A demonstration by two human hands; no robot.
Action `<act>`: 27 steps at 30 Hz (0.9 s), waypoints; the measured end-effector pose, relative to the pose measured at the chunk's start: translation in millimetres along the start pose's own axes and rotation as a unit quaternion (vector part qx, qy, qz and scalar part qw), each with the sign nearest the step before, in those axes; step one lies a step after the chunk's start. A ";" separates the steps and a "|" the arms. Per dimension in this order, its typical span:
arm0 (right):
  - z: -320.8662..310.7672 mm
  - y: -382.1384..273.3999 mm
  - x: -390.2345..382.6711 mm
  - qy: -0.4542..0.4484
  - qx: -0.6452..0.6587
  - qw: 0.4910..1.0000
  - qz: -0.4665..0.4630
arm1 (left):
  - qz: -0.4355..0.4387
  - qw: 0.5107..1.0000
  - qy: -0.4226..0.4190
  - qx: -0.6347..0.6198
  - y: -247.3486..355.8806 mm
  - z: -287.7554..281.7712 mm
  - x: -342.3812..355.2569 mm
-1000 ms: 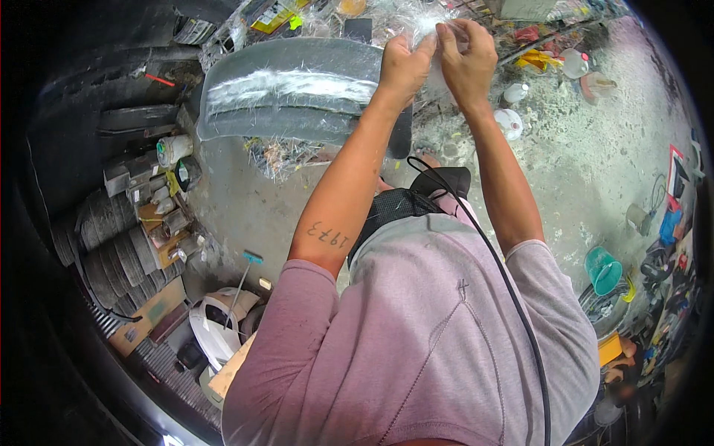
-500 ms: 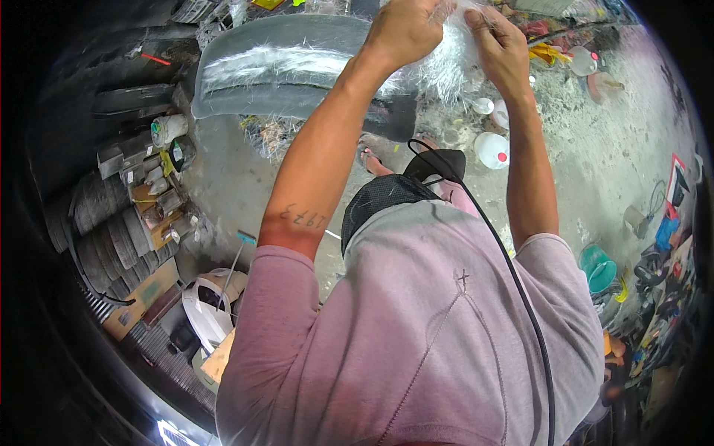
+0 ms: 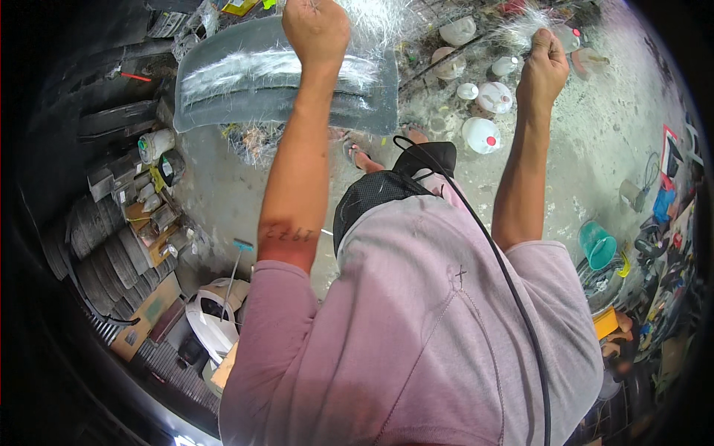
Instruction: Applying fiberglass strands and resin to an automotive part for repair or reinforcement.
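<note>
My left hand (image 3: 318, 36) is closed in a fist at the top, in front of a curved grey panel (image 3: 223, 44). A large bunch of loose white glass fibre (image 3: 381, 21) spreads from beside this fist; the grip itself is turned away from view. Off to the right, my right hand (image 3: 543, 70) pinches a smaller tuft of white fibre (image 3: 517, 33) between thumb and fingers. Along the panel lies a shaggy band of white fibre strands (image 3: 249, 65). The two hands are well apart, both raised above the floor.
Several white plastic jugs (image 3: 482, 136) stand on the concrete floor between my arms. Fibre scraps (image 3: 253, 143) litter the floor below the panel. Stacked dark curved pieces (image 3: 93, 223) and a cluttered shelf are at left. A green bucket (image 3: 597, 245) stands at right.
My hands were close together at one fibre bunch and have drawn apart, left hand leftward, right hand rightward. The fibre is now in two separate tufts.
</note>
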State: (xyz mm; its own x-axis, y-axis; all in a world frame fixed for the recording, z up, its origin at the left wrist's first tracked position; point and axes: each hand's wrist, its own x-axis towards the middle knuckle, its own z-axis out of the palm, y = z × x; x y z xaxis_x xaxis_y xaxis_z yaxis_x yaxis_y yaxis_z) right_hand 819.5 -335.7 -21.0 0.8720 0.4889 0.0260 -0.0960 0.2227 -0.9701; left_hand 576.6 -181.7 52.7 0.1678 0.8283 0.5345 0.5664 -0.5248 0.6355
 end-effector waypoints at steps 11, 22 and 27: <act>106.2 -36.2 -53.3 -0.261 -0.163 0.933 -0.188 | -0.317 0.754 -0.182 -0.547 50.2 23.3 -36.3; 61.2 -33.8 -75.7 -0.337 -0.121 0.919 0.166 | -0.498 0.676 -0.152 -0.521 33.5 -4.0 -48.8; 53.7 -28.4 -72.1 -0.412 -0.075 0.890 0.179 | -0.472 0.608 -0.205 -0.604 1.8 14.9 -66.5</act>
State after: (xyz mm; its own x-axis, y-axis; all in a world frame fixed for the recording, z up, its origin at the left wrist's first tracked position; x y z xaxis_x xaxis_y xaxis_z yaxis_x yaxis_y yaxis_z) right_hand 733.6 -332.0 17.6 0.1434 0.9727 -0.1822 -0.1776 -0.1558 -0.9717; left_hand 578.5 -234.9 9.9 0.5557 0.7219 -0.4125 -0.3989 0.6668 0.6295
